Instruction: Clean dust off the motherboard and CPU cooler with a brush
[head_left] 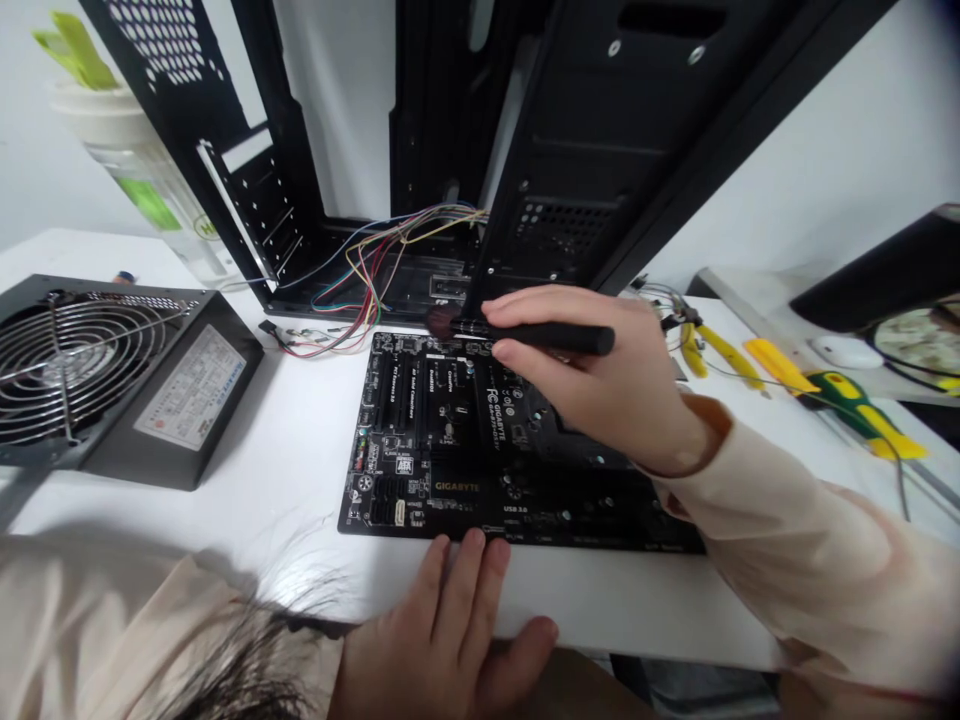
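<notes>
A black motherboard (457,487) with white print lies flat on the white table. My right hand (600,370) is closed around the black handle of a brush (562,337). Its dark reddish bristles point left, at the board's far edge; whether they touch the board I cannot tell. At the near edge rests my left hand (457,620), fingers stretched out and thumb apart, with the fingertips against the board's rim. The right hand and forearm hide part of the board's right side.
Behind the board stands an open black computer case (555,150) with loose coloured wires (367,275). To the left sits a power supply (187,400), a bottle (150,170) behind it. Yellow-handled pliers (720,350) and green-yellow screwdrivers (862,410) lie on the right.
</notes>
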